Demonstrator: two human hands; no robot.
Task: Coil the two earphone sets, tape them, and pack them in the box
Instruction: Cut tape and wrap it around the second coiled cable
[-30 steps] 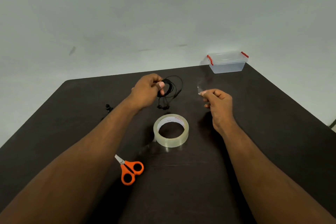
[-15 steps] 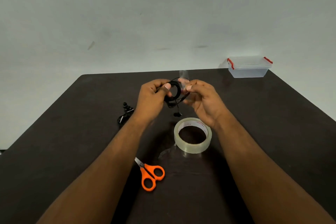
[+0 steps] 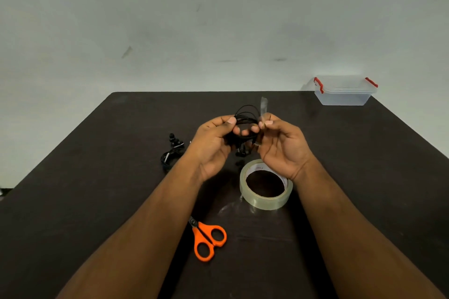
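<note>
Fingers (image 3: 264, 123) on upright tape strip (image 3: 263, 105)

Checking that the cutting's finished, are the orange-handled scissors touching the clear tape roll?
Apart. The head view shows the orange-handled scissors lying nearer the camera than the clear tape roll, with bare dark table plainly between them.

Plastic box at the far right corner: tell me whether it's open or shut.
Shut. The clear lid sits flat on the plastic box, with both red latches folded down over its ends. Its inside looks empty.
</note>
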